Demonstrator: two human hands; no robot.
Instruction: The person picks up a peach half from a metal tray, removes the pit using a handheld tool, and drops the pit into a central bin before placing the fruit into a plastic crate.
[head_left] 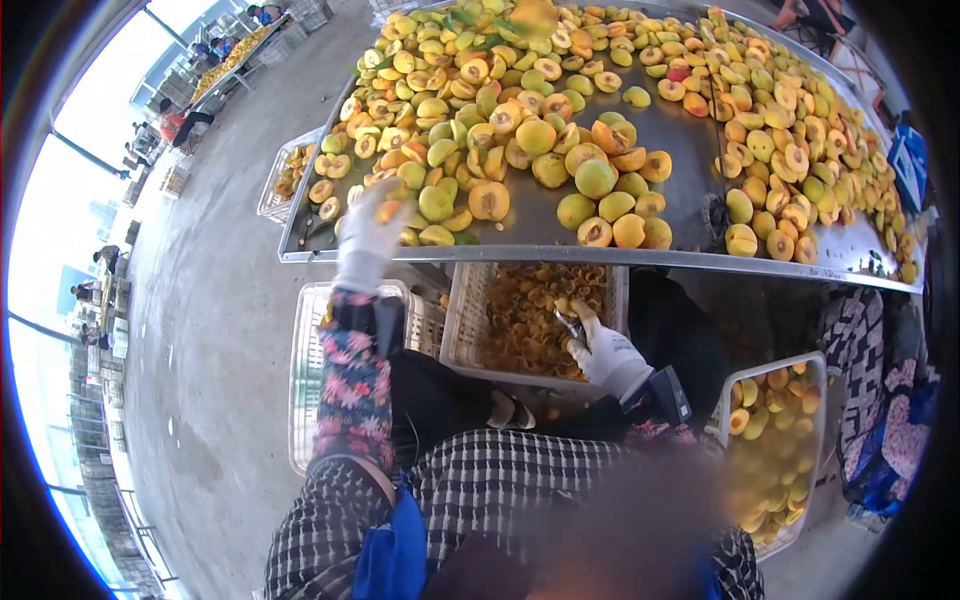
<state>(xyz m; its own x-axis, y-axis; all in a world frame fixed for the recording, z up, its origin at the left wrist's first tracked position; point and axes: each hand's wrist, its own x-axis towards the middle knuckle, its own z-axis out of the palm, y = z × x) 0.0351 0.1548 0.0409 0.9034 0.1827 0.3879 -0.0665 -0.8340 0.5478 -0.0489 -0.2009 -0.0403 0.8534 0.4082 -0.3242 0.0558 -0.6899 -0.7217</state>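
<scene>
My left hand (372, 235), in a white glove, is over the near left edge of the metal table (560, 256), close to the halved yellow-green peaches (437, 203). Motion smears its fingers, so whether it holds anything is unclear. Below the table edge, my right hand (610, 358), also gloved, is closed on a small metal tool (570, 322), with a yellow piece of fruit at its tip. It is above the right part of a white crate (455, 345) filled with brownish-orange peelings or scraps (525, 318).
A white basket (300, 400) stands at my left and a crate of yellow fruit (775, 440) at my right. Another fruit crate (283, 185) sits beyond the table's left side. People (178, 125) sit farther off at left. Patterned clothing (860, 390) shows at right.
</scene>
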